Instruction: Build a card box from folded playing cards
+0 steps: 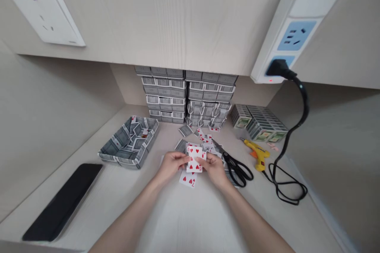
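My left hand [171, 165] and my right hand [214, 167] meet over the middle of the desk. Together they pinch a playing card with red hearts [195, 159], held face up by its side edges. Under it lies a seven of hearts [188, 179] flat on the desk. More loose cards [204, 139] are scattered just behind my hands, some face down showing grey backs.
A tray folded from cards [130, 142] sits left of my hands, and stacks of such trays [184, 95] stand at the back. Black scissors [236, 166], a yellow glue gun [257, 154] with black cable [285, 182], rows of card packs [258, 123] lie right. A black phone [63, 201] lies front left.
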Demonstrator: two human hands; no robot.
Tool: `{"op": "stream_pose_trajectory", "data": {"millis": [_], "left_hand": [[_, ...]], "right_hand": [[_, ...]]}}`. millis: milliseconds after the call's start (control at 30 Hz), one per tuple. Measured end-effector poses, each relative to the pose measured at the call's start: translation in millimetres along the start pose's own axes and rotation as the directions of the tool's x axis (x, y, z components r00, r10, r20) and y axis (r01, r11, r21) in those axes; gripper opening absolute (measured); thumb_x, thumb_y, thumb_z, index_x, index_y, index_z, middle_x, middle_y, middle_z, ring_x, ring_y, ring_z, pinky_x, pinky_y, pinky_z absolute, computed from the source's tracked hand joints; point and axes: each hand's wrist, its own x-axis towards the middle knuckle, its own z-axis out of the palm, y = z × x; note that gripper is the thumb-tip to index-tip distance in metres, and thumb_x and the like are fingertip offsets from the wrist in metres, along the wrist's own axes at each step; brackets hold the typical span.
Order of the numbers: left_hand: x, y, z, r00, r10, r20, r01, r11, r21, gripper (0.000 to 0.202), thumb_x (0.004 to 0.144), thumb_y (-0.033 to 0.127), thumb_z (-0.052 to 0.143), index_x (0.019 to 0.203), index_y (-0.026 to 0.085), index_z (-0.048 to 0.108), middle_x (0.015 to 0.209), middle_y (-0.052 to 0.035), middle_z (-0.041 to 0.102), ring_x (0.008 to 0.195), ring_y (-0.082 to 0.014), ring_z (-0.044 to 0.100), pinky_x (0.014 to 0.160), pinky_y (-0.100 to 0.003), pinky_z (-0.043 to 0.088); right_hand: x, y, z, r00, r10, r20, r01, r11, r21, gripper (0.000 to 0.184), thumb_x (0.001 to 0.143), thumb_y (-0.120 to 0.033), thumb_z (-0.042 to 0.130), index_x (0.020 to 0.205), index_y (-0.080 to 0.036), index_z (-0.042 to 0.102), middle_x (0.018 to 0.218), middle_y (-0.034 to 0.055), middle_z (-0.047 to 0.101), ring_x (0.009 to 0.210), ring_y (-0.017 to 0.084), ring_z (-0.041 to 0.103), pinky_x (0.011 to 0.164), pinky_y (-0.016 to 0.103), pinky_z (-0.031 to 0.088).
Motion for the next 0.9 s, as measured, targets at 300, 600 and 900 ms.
{"op": "stream_pose_trajectory", "data": {"millis": [300, 600, 900], "left_hand": [[5.8, -12.4, 1.8, 0.995, 0.077, -0.061, -0.074, 0.996, 0.051, 0.03, 0.057, 0.042, 0.066, 0.056, 0.013, 0.055, 0.043, 0.0059, 0.043, 0.042, -0.0062, 0.034, 0.044, -0.02, 0.026], [2.5, -19.7, 11.4, 0.927, 0.352, -0.129, -0.279, 0.878, 0.388, 0.03, 0.075, 0.04, 0.047, 0.057, 0.018, 0.037, 0.051, 0.0062, 0.035, 0.05, -0.0085, 0.033, 0.05, -0.02, 0.026], [1.5, -22.1, 12.2, 0.889, 0.442, -0.122, -0.295, 0.755, 0.586, 0.036, 0.082, 0.039, 0.036, 0.054, 0.018, 0.037, 0.047, 0.0038, 0.039, 0.047, -0.0091, 0.035, 0.048, -0.021, 0.022]], "right_hand": [[-2.4, -3.7, 5.2, 0.999, 0.038, 0.02, -0.039, 0.998, 0.054, 0.041, 0.05, -0.045, 0.076, 0.075, -0.014, 0.066, 0.059, 0.0023, 0.067, 0.05, 0.017, 0.059, 0.049, 0.028, 0.047], [-4.8, -5.9, 9.3, 0.999, 0.044, 0.012, -0.045, 0.996, 0.082, 0.044, 0.049, -0.045, 0.077, 0.077, -0.014, 0.065, 0.066, 0.0043, 0.069, 0.054, 0.018, 0.061, 0.05, 0.03, 0.049], [-7.4, -2.9, 12.8, 0.997, 0.028, 0.073, -0.034, 0.996, 0.086, 0.037, 0.053, -0.041, 0.076, 0.076, -0.015, 0.065, 0.061, 0.001, 0.066, 0.047, 0.014, 0.057, 0.046, 0.026, 0.046]]}}
